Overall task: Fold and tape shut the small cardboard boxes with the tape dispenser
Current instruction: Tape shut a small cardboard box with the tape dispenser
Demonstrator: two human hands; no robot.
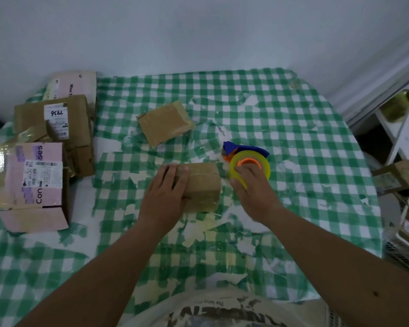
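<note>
— So how did each grip stand at that moment?

— The left hand [167, 194] lay flat over the near-left part of the small cardboard box [202, 186], fingers straight, pressing it down onto the desk [293, 128]. Nothing was clenched there. The right hand [253, 185] had its fingers curled round the yellowish roll of the tape dispenser [247, 162], grasping it just beside the box's right end.

— Why hold things that way?

— I'd judge the flat palm kept the flaps closed and the box from sliding, while the dispenser sat at the right end, ready to lay tape across the top. Whether tape was touching the cardboard I couldn't tell.

— And farther out?

— The box sat near the middle of the desk. A second small box [165, 122], already glossy with tape, lay toward the far edge. Larger parcels [52, 142] were stacked along the left edge, pink ones among them. Torn checked cloth [281, 102] covered the surface.
</note>
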